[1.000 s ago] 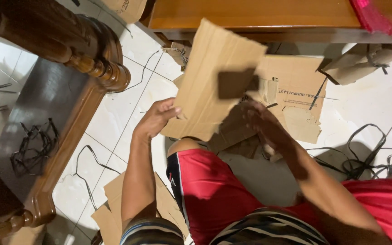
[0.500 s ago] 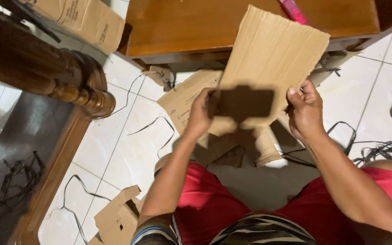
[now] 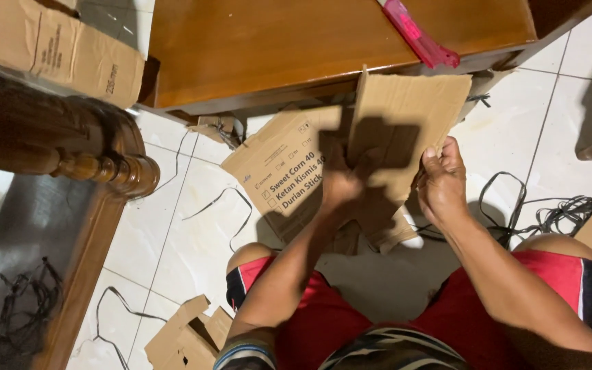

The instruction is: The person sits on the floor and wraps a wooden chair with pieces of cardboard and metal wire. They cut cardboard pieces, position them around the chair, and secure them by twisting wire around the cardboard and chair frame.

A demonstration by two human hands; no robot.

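Card: a plain brown cardboard sheet (image 3: 405, 130) held up in the middle of the view, upright and a little tilted, its far edge reaching the near edge of the desk (image 3: 296, 48). A dark shadow lies across its near half.
Left hand: the left hand (image 3: 340, 185) is in shadow at the sheet's left near corner, grip clenched on the cardboard, fingers hard to make out.
Right hand: the right hand (image 3: 441, 181) has its grip closed on the sheet's right near edge, thumb on the facing side, knuckles toward the camera.
Printed box: a flattened box (image 3: 279, 171) with printing and tick squares lies on the floor just left of and under the held sheet; the left hand overlaps it in the view.
Floor: white tiles (image 3: 193, 240), with thin black cords (image 3: 549, 212) to the right and black loops to the left.
Scraps: small cardboard offcuts (image 3: 186, 336) lie near left, beside the person's knee.
Desk: brown wood, far centre; a pink flat tool (image 3: 416, 34) rests at its right near edge, well apart from both hands.
Carton: a brown carton (image 3: 63, 48) stands far left.
Post: a turned dark wooden post (image 3: 83, 151) runs across the left side.
Person: seated, red shorts (image 3: 351, 322), knees either side of the hands.
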